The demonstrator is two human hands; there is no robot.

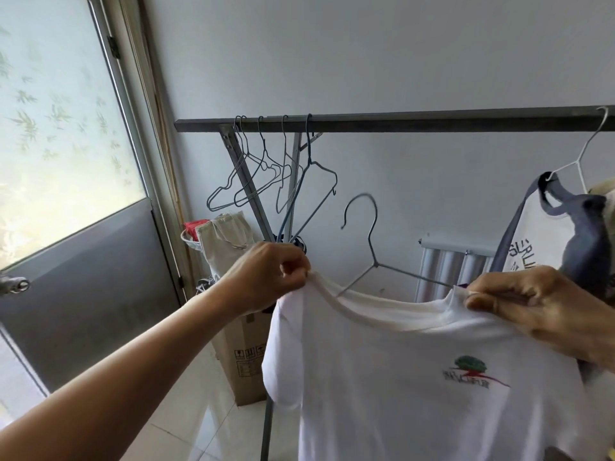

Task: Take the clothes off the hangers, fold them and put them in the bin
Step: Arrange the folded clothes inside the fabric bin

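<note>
While the left hand [266,277] pinches the white shirt's [416,377] collar, the right hand [532,304] grips its other shoulder and the hanger [376,264].

1. Empty hangers [266,168] hang at the left end of the rail [399,123]; a garment [545,234] hangs at its right.
2. Below the rail, the T-shirt [416,377] stretches between left hand [266,277] and right hand [532,304].
3. A hanger [375,241] sits in its collar.

A dark metal rail [432,122] stands on slanted legs [246,181]. Several bare wire hangers [266,165] cluster at its left end. A white hanger [584,151] (far right) carries a grey-trimmed shirt [539,234]. A cardboard box [244,361] stands on the tiled floor [186,427].
</note>
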